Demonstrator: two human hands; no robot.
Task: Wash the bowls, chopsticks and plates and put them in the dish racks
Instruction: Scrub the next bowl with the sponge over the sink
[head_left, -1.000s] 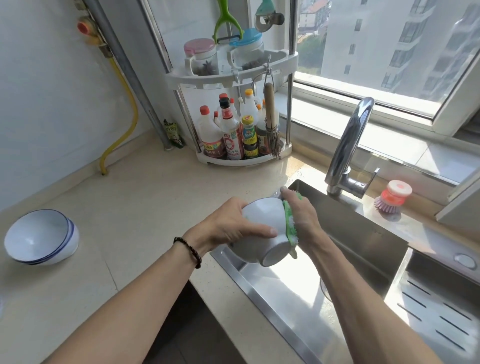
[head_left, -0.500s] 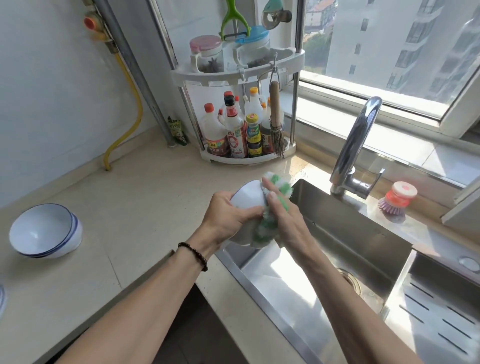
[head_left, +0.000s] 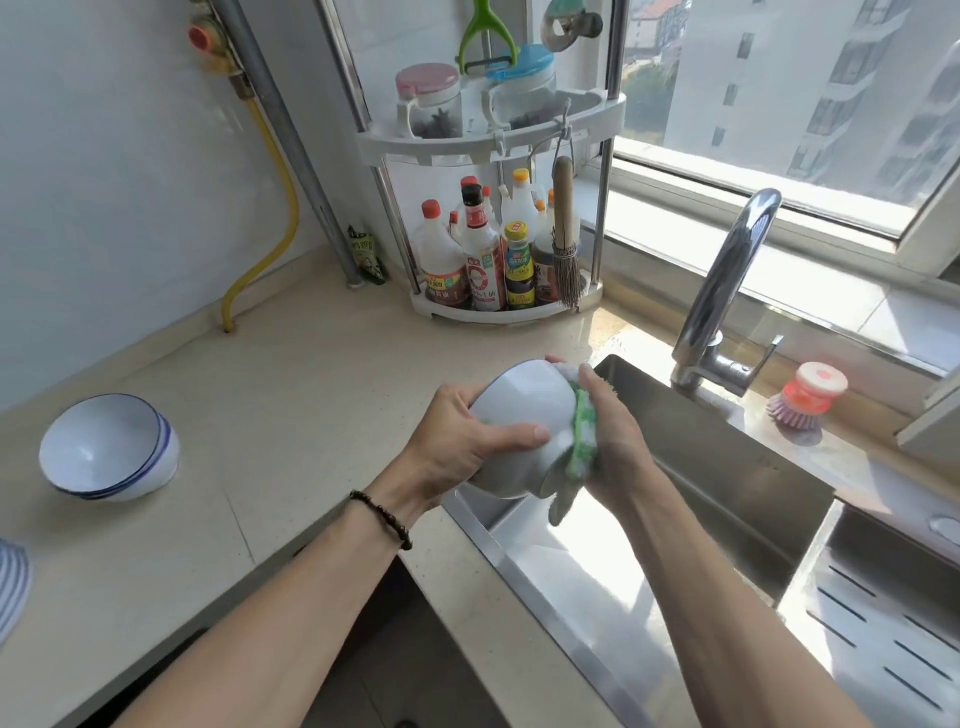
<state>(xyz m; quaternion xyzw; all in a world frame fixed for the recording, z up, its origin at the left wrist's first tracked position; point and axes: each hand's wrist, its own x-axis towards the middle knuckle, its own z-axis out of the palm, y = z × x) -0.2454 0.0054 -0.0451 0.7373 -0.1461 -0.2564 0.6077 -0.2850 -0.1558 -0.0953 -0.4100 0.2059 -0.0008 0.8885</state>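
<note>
1. Over the steel sink's (head_left: 737, 499) left edge, our left hand (head_left: 457, 441) grips the white blue-rimmed bowl (head_left: 519, 415); our right hand (head_left: 618, 441) presses a green sponge (head_left: 737, 434) on it.
2. The curved chrome tap (head_left: 727, 291) stands just behind; stacked white bowls (head_left: 109, 449) sit well apart on the beige counter (head_left: 291, 415).

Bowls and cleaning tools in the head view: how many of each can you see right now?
Bowls: 3, one held in the left hand, two stacked on the counter.
Sponges: 1, green, under the right hand.
Brushes: 2, the dish brush by the faucet, the bamboo brush hanging on the rack.
Total: 6
</note>
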